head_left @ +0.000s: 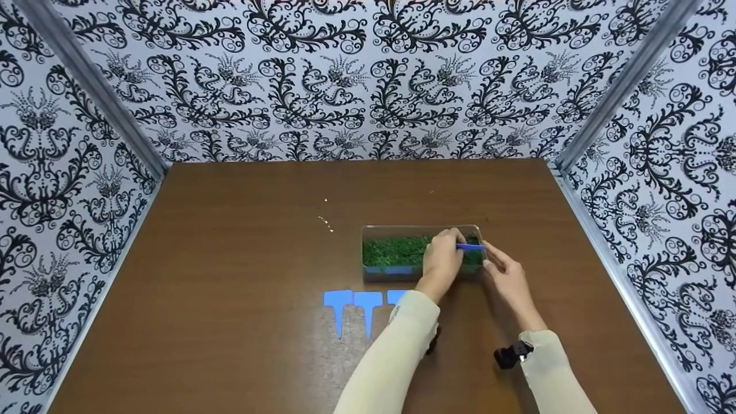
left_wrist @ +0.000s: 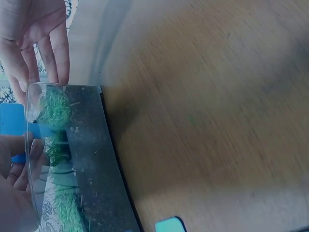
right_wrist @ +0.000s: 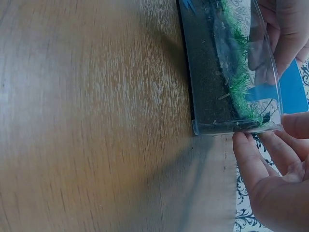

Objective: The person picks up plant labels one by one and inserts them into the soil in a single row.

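Note:
In the head view, a clear rectangular container holds dark soil under green artificial grass. My left hand reaches over its front wall and pinches a blue T-shaped plant label above the container's right end. The right wrist view shows the label's broad head standing above the rim; where its stem ends is hard to see. My right hand rests against the container's right end. Its fairly straight fingers touch the outer wall, and the thumb lies near the rim and label.
Two blue plant labels lie flat in front of the container. Beside them is another label, partly hidden by my left sleeve. Small pale specks dot the brown table. Patterned walls enclose the back and sides.

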The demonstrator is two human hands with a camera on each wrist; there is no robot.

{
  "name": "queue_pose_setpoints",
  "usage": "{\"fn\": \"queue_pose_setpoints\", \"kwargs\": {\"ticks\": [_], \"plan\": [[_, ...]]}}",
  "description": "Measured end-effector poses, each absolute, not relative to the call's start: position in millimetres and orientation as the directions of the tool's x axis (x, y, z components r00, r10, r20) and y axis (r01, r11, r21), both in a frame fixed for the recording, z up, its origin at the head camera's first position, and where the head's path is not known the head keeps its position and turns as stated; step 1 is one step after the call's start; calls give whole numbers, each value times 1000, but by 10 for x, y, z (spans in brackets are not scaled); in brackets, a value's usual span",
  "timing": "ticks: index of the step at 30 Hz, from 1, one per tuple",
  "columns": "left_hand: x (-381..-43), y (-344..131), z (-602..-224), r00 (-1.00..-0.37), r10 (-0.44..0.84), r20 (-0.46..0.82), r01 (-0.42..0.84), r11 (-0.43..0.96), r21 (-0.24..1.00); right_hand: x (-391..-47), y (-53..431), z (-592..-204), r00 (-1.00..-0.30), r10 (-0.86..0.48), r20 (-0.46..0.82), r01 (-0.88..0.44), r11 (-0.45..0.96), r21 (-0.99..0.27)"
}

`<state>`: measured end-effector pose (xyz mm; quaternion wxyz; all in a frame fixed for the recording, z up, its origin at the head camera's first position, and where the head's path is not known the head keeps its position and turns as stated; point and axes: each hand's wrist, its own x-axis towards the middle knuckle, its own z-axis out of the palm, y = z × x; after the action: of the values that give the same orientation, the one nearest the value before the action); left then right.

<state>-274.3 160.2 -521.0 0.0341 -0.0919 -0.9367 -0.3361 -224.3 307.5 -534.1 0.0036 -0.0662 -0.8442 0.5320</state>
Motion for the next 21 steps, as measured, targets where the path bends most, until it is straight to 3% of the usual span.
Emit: {"fn": "queue_pose_setpoints", "kwargs": {"ticks": [21], "plan": [[-2699, 1387, -5137, -981, 147, 126, 193, 697, 691, -2247, 3068, -5347, -991, 117, -65, 108, 407, -907]]}}
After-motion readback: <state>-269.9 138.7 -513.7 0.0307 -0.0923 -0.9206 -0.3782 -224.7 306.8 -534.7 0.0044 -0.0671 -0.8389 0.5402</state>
